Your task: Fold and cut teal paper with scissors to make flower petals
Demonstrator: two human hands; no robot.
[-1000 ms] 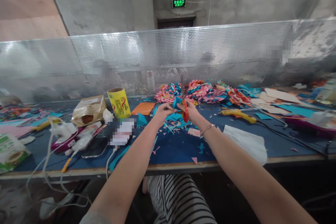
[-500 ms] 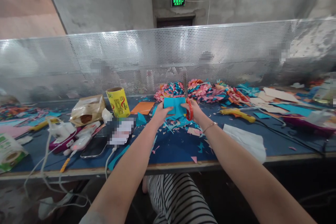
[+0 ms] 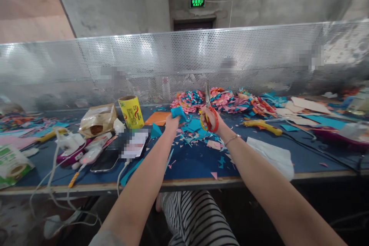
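Between the fingers of my left hand (image 3: 172,123) is a small piece of blue paper (image 3: 178,113), bent or folded. My right hand (image 3: 215,121) grips scissors (image 3: 208,96) with red and yellow handles, their blades pointing up and away from me. The two hands are apart, and the scissors do not touch the paper. Beneath and between them, blue paper scraps (image 3: 196,126) lie scattered on the blue tabletop (image 3: 191,163). Behind my hands sits a heap of pink, blue and orange paper flower shapes (image 3: 187,101).
A yellow tube (image 3: 131,113), a brown bag (image 3: 98,121) and phones (image 3: 135,144) with cables stand to the left. On the right are a yellow glue gun (image 3: 262,125), a white sheet (image 3: 271,157) and paper sheets (image 3: 309,105). A perforated metal screen (image 3: 178,57) runs along the back.
Both hands held the flat blue paper together; my right hand has let go and moved right with the scissors. My left hand has drawn left with the paper, which now looks smaller.
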